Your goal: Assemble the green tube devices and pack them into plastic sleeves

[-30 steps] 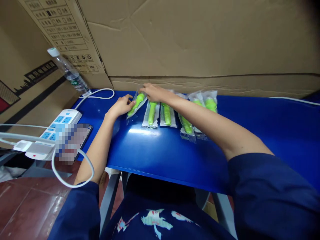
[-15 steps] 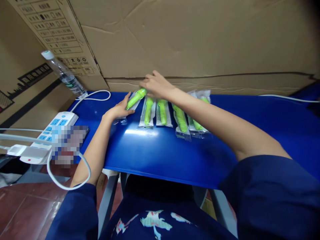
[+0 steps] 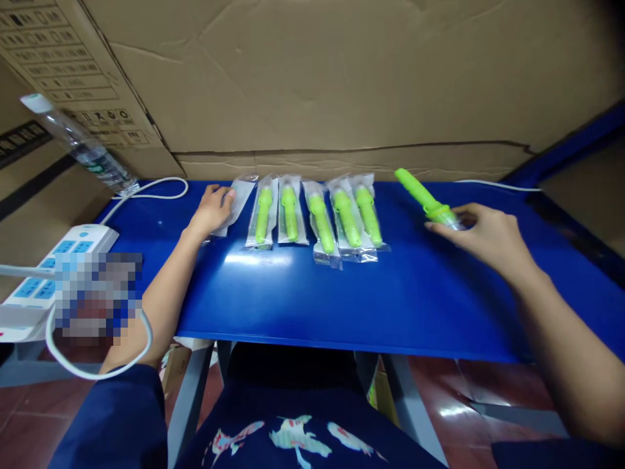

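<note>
My right hand is closed round the clear end of a bright green stick with a ring-shaped collar. The stick is out of any wrapping, held above the right part of the blue table, pointing up and left. My left hand, fingers bent, grips the edge of a clear plastic bag with a white backing; no green shows inside it. Between my hands lie several like green sticks, each in its own clear bag, side by side in a row, the two rightmost bags overlapping.
Cardboard stands upright along the table's back edge. To the left are a clear water bottle, leaning, a white power strip and a blurred-out flat object. A white cable loops across my left forearm.
My right hand has moved far right with the green stick, which was by my left hand at the row's left end. My left hand stays there, now over the flattened bag. The view has shifted right.
</note>
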Demonstrator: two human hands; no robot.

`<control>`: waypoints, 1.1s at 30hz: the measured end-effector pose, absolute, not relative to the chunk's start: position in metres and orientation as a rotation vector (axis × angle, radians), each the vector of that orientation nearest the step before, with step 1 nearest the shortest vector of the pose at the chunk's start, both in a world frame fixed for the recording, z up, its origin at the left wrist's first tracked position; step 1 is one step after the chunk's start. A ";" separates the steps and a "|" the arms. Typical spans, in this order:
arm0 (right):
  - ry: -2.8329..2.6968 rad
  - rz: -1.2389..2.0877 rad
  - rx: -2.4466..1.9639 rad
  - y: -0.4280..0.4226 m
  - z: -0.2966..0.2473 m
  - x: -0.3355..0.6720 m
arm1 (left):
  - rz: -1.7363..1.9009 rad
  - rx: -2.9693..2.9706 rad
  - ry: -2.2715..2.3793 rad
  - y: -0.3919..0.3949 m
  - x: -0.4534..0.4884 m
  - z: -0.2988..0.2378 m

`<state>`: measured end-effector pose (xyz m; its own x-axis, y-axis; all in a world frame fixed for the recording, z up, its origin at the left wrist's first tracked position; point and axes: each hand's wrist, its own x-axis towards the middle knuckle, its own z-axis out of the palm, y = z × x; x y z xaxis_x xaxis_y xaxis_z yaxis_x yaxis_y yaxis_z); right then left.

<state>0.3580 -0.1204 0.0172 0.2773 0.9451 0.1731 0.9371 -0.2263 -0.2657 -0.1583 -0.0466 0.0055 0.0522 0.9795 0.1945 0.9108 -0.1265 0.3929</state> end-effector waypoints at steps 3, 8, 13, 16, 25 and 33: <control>-1.630 0.052 -2.390 -0.127 0.013 0.354 | 0.712 2.114 1.971 -0.042 -0.157 -0.003; -1.660 0.065 -2.490 -0.123 0.008 0.335 | 0.471 2.084 2.064 -0.045 -0.153 -0.008; -1.726 -0.207 -2.507 -0.119 0.021 0.308 | 0.476 2.284 2.149 -0.062 -0.124 0.007; -1.886 -0.394 -2.262 -0.108 0.036 0.276 | 0.572 2.344 2.161 -0.072 -0.096 0.015; -2.707 0.055 -1.015 -0.002 0.030 0.126 | 0.322 2.219 2.108 -0.076 -0.089 0.013; -2.905 -0.195 -0.787 0.022 0.019 0.079 | 0.288 2.204 1.907 -0.066 -0.118 0.018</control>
<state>0.0787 0.0216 0.0192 -0.8565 0.4926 0.1543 0.5088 0.8560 0.0915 -0.1179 -0.0656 0.0182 0.1423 0.9898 0.0085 0.9482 -0.1388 0.2859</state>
